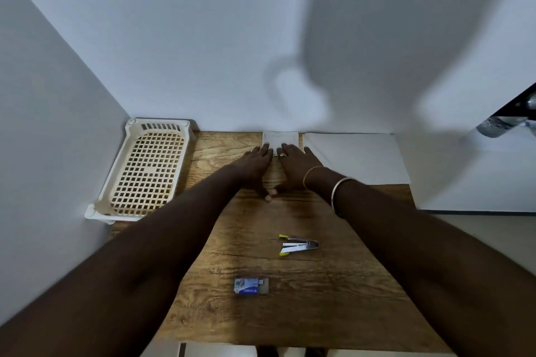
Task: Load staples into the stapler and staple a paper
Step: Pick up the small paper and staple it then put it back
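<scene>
A small white paper [280,138] lies at the far edge of the wooden table [304,307], against the wall. My left hand [255,166] and my right hand [295,168] lie flat side by side, fingers spread, fingertips on the paper's near edge. A small metal stapler [300,245] with yellow-green tips lies hinged open on the table, well behind my hands toward me. A blue and white staple box [251,286] rests nearer the front edge, its drawer slid partly out to the right.
A cream perforated plastic tray [145,171] stands at the table's far left by the wall. A larger white sheet [359,156] lies at the far right. A plastic bottle [501,124] pokes in at the right edge.
</scene>
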### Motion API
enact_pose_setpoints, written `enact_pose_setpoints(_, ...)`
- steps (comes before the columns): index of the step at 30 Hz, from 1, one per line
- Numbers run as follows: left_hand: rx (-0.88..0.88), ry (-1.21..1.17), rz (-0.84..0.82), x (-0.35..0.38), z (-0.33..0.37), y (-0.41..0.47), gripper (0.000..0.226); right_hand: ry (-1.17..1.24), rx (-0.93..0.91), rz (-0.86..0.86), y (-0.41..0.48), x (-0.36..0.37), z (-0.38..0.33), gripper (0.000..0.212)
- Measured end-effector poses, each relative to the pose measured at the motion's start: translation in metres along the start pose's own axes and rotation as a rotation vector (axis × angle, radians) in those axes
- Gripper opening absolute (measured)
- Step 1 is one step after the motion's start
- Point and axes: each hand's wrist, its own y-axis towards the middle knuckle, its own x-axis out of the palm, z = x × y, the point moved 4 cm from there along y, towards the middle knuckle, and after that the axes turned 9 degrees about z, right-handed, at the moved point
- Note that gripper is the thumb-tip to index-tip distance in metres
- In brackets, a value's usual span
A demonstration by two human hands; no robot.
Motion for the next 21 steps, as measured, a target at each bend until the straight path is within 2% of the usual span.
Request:
enact_pose_setpoints(4,0.009,0.001,-0.017,0.005,-0.003,0.006,0.146,-0.035,0.014,-0.021,0.005,0.008,0.001,0.126)
enact_pose_setpoints(8,0.037,0.028,-0.016,0.01,-0.004,0.004,0.139,-0.06,0.003,0.024,-0.001,0.014,-0.004,0.104)
enact_pose_setpoints(10,0.037,0.03,-0.008,0.016,-0.003,-0.002,0.129,-0.041,0.004,0.049,-0.009,0.018,-0.007,0.089)
enact_pose_setpoints(12,0.038,0.02,0.011,0.024,0.001,-0.013,0.108,-0.028,0.001,0.067,-0.023,0.021,-0.013,0.08)
enact_pose_setpoints(17,0.039,-0.009,0.097,0.055,0.016,-0.057,0.077,0.012,-0.001,0.105,-0.076,0.034,-0.037,0.089)
enact_pose_setpoints(21,0.032,-0.012,0.159,0.082,0.029,-0.094,0.069,0.051,0.0,0.093,-0.113,0.045,-0.053,0.092)
